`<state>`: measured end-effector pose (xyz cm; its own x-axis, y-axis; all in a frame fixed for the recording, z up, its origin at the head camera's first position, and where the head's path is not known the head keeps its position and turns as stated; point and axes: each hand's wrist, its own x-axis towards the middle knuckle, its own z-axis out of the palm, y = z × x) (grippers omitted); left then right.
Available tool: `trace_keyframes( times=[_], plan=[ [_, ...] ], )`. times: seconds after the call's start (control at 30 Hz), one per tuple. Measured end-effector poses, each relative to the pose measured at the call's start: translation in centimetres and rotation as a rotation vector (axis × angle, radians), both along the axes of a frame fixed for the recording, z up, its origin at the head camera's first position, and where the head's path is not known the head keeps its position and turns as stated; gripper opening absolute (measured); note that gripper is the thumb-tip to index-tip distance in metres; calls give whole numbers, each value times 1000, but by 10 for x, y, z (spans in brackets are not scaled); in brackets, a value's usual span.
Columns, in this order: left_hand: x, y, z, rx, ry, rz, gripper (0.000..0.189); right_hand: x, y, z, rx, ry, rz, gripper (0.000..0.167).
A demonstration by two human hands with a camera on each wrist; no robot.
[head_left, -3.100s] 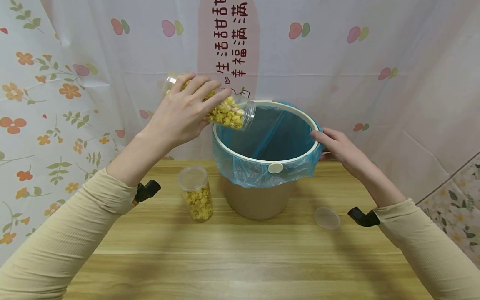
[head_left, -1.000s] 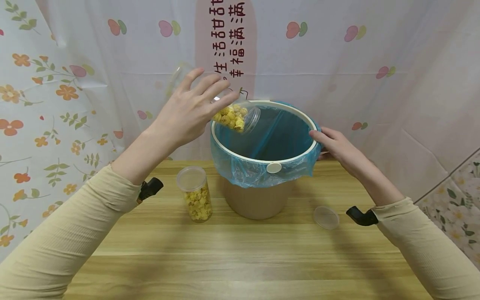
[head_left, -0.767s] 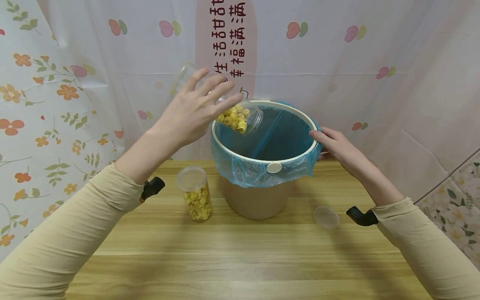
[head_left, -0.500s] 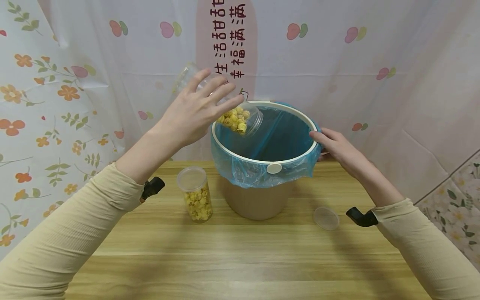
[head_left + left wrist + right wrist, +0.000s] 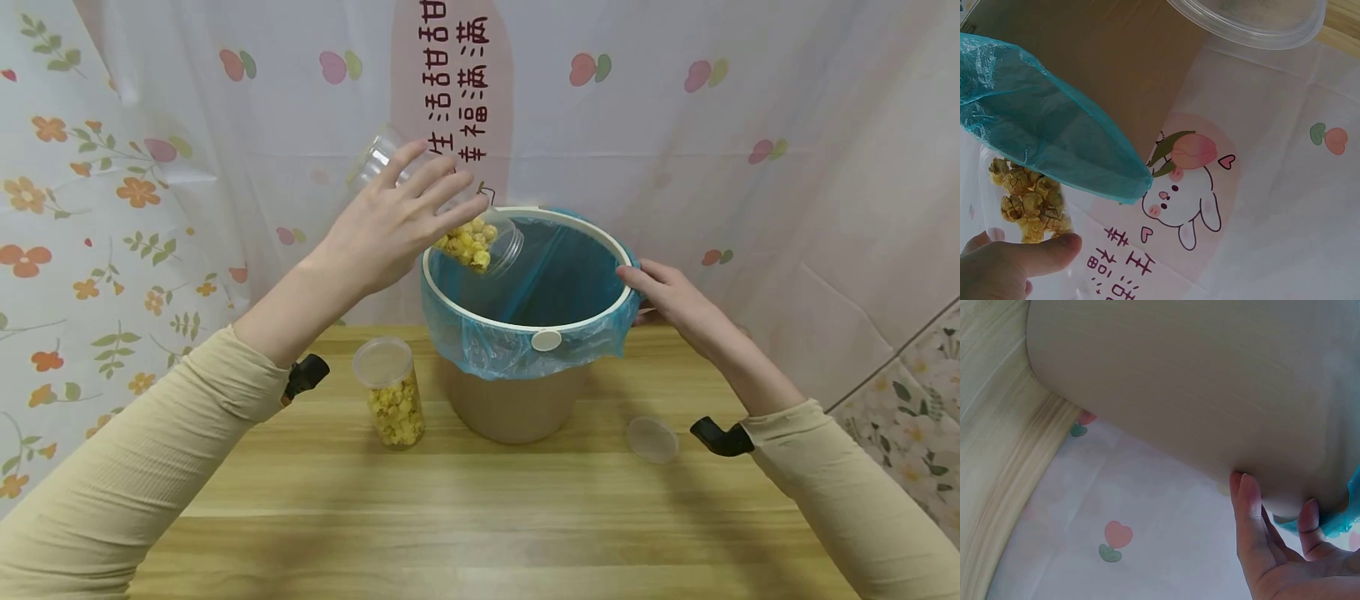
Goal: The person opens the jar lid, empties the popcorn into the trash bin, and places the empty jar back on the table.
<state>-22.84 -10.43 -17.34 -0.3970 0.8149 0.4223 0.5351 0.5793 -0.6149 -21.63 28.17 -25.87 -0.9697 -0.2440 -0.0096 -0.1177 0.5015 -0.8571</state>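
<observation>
My left hand (image 5: 408,212) grips a clear plastic jar (image 5: 384,154), tilted with its open mouth lower, over the left rim of a beige trash can (image 5: 517,404). Yellow popcorn (image 5: 468,243) lies near the mouth, while the raised base end looks bare. In the left wrist view, my thumb presses along the jar beside the popcorn (image 5: 1029,200). A blue bag (image 5: 495,354) lines the can and folds over its white rim. My right hand (image 5: 667,292) holds the rim at the right, thumb on top; its fingers (image 5: 1249,500) touch the can's outer side in the right wrist view.
A second jar (image 5: 397,408), lidded and partly filled with popcorn, stands left of the can on the wooden table (image 5: 465,533). To the can's right lies a loose round lid (image 5: 652,440). A printed cloth (image 5: 637,125) hangs behind everything.
Over three seconds the left hand moved slightly right, the jar tipped more steeply, and much of its popcorn left it. The right hand kept its hold on the rim.
</observation>
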Motion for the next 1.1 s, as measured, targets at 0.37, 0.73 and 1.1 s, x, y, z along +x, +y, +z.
trace_keyframes(
  times=[0.37, 0.73, 1.1],
  plan=[
    [-1, 1, -2, -15, 36, -31, 75, 3, -1, -1, -7, 4, 2, 60],
    [-1, 4, 2, -67, 95, -12, 77, 2, -1, 0, -7, -3, -3, 59],
    [-1, 6, 4, -94, 100, -2, 80, 1, 0, -1, -5, 4, 0, 59]
  ],
)
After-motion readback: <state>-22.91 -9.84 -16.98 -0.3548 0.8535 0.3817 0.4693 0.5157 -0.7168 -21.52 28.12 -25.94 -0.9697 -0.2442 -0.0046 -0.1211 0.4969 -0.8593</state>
